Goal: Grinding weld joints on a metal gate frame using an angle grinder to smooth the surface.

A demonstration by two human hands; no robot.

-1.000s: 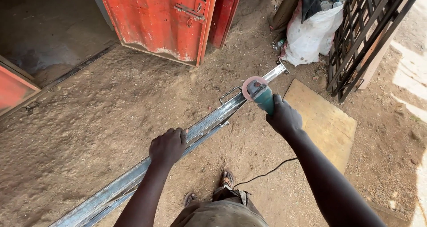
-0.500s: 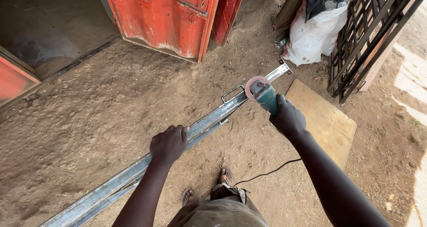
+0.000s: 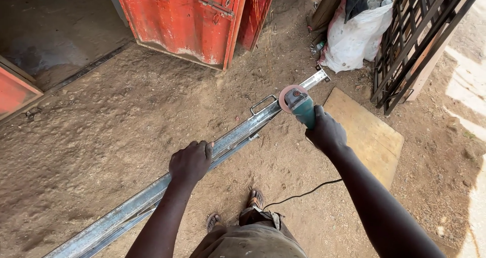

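Note:
A long grey metal frame runs diagonally over the dirt ground from lower left to upper right. My left hand grips it near its middle. My right hand holds a green angle grinder, and its pinkish disc sits against the frame close to a small welded handle. Faint sparks show near the red doors. The grinder's black cord trails back toward my feet.
Red metal container doors stand open at the back. A white sack and a dark metal grille lean at the upper right. A wooden board lies on the ground to the right. My sandalled feet are below.
The view has shifted slightly. The grinder disc stays on the frame at about the same spot, and both hands keep their hold.

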